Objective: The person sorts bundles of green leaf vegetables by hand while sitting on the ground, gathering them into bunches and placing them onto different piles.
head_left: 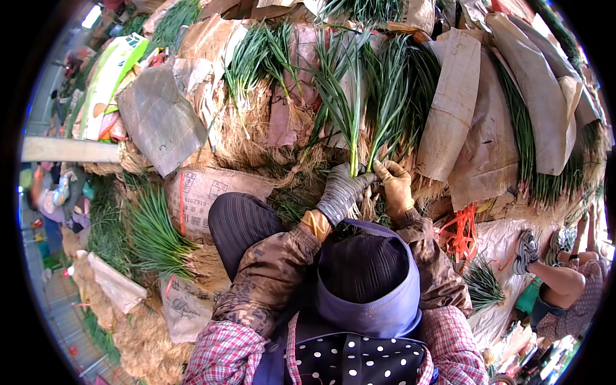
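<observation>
My left hand (342, 190), in a grey knit glove, grips the base of a small bunch of green chive-like stalks (353, 122) just above their pale roots. My right hand (394, 186), in a tan glove, pinches a second bunch of the same stalks (391, 106) at its base, close beside the left hand. Both bunches fan upward over a big pile of more stalks with straw-coloured roots (247, 135). My mud-stained brown sleeves and the purple brim of my hat (369, 289) fill the lower middle and hide what lies under my hands.
Brown paper-wrapped bundles (452, 106) of greens lie all around. A loose green bunch (154, 234) rests on paper sacks at the left. Orange ties (459, 231) lie at the right. Another person's legs and sneaker (526, 251) come in from the far right.
</observation>
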### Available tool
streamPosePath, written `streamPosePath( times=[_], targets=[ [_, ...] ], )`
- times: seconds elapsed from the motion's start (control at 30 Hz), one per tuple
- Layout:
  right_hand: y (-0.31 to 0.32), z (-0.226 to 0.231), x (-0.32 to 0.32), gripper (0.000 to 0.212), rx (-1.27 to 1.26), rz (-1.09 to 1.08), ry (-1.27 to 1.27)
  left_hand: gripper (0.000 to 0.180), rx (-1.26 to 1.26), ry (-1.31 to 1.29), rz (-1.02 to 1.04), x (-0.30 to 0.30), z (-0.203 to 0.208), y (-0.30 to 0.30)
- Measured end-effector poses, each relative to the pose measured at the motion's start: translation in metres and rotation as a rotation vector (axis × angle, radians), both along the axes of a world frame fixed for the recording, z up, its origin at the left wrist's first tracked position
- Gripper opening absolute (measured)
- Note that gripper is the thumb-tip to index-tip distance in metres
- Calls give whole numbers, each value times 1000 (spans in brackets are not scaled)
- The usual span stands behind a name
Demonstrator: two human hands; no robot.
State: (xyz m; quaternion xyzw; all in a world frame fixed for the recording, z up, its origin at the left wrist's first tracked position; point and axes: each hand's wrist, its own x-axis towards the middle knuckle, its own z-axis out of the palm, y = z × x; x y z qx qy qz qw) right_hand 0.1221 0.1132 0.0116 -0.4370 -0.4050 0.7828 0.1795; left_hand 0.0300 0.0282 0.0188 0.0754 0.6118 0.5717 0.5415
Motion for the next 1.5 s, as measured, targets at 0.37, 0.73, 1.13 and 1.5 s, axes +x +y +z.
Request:
streamPosePath(
  times=[0.37,0.73,1.13,1.5],
  targets=[
    [9,0,-5,22,-2,-22,-33,16,-107,53,-41,-1,1,-7],
    [-7,-11,6,11,-27,29,-123,18,-122,80,16,0,3,-7],
    [-10,-27,2,11,-319,-119,183,23,-71,186,67,0,6,-12],
    [-28,-78,68,24,674,936,-638,24,-61,274,52,-12,-9,-20]
  ],
)
